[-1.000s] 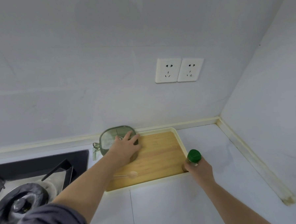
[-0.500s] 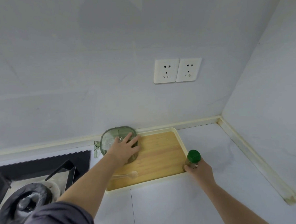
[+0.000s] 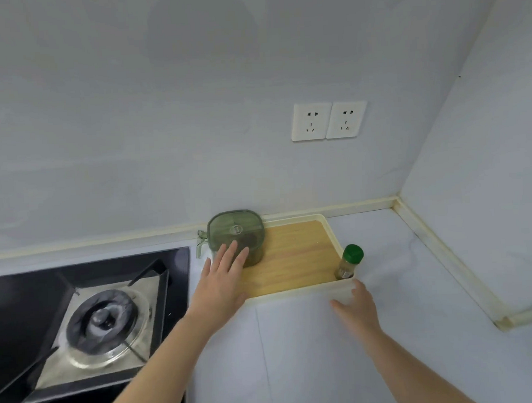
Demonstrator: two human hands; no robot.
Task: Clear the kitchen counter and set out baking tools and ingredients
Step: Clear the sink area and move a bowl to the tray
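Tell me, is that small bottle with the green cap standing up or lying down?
Standing up. The bottle rests on its base in the near right corner of the tray, with its cap on top.

1. The tray (image 3: 294,296) sits against the back wall. Its wooden middle lies open between the green container (image 3: 235,233) in the back-left corner and the upright bottle (image 3: 349,261) in the front-right corner.
2. The left hand (image 3: 223,283) covers the front-left part, with straight fingers at the container.
3. The right hand (image 3: 356,304) blocks the front-right corner.
4. Bare worktop (image 3: 401,271) runs right to the side wall — the stove (image 3: 104,320) closes the left.
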